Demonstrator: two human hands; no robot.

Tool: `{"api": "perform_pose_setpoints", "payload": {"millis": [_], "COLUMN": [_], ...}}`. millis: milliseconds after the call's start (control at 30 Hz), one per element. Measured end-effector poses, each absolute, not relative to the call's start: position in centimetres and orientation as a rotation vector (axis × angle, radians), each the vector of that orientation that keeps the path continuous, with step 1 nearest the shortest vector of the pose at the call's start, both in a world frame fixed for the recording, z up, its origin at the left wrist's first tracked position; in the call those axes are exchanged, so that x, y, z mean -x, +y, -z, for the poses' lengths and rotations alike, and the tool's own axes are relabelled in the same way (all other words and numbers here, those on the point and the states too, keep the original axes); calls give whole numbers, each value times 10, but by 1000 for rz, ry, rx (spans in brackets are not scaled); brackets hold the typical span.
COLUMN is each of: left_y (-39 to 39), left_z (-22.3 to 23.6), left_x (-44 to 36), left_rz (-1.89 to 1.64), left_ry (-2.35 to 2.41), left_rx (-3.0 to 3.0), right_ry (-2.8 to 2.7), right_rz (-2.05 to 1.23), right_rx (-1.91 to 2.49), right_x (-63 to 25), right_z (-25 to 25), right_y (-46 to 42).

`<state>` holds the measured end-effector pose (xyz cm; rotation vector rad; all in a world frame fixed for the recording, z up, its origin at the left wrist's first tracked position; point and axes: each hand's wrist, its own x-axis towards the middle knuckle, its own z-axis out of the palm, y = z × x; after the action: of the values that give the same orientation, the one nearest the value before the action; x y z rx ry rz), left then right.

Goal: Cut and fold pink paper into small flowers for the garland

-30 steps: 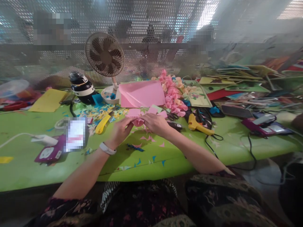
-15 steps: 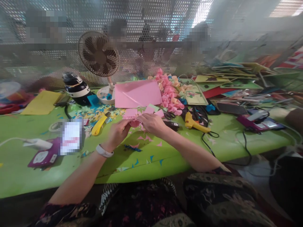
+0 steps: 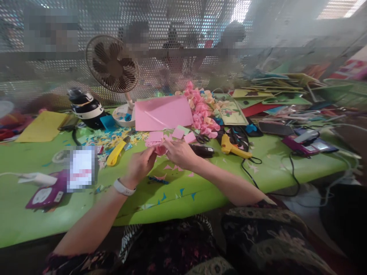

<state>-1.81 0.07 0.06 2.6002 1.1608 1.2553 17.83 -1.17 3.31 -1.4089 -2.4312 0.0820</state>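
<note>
Between my two hands is a small curled pink paper piece [image 3: 161, 150], perhaps a paper flower; its exact shape is partly covered by fingers. My left hand [image 3: 141, 164], with a white band at the wrist, grips it from the left. The fingers of my right hand [image 3: 180, 153] close on its right side. Just beyond lie pink paper squares [image 3: 155, 136] and a pale green one [image 3: 180, 130]. A large pink sheet [image 3: 163, 113] rests behind them, with a heap of pink paper flowers [image 3: 200, 110] to its right. Pink offcuts lie below my hands.
Left of my hands are a yellow cutter [image 3: 117, 152], paper scraps, a lit phone [image 3: 82, 168] and a purple box [image 3: 47, 193]. A fan [image 3: 113, 65] and black bottle [image 3: 88, 109] stand behind. Scissors [image 3: 202, 137] and a yellow glue gun [image 3: 233, 148] with a cord lie right.
The view has shifted slightly, so most things appear further left. Both hands stay together on the pink paper piece, which shows a little more between the fingers.
</note>
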Motion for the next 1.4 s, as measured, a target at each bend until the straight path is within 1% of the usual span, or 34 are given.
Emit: {"api": "perform_pose_setpoints", "payload": {"millis": [200,433,733,833,1067,1167,1400], "left_y": [-5,-11,-16,-15,-12,-12,-12], "left_z": [-1,0,6,8,11,11,-1], "left_x": [14,10,1,1,1,1,5], "left_rz": [-1272,-1280,-1263,-1276,-1281,-1279,-1234], "left_ry": [1233,1355,1287,1320,1257,1273,1313], "left_rx": [-2584,-2547,-2616,-2648,-2719,-2680,-2397], "right_ry": [-2190,-1965,-1940,-2017,-2182,-2160,-2010], "right_rz": [-358,-674,-582,-534,-541,-519,-474], "right_rx": [1343,1284,1445,1467,1477,1485,1339], "right_x": [-173,-168,-164,-162,-156,-157,-170], "right_z": [-23,-24,-23,-19,-22,-25,-22], "right_y": [-12,-19,-17,-17,-23,-25,-16]}}
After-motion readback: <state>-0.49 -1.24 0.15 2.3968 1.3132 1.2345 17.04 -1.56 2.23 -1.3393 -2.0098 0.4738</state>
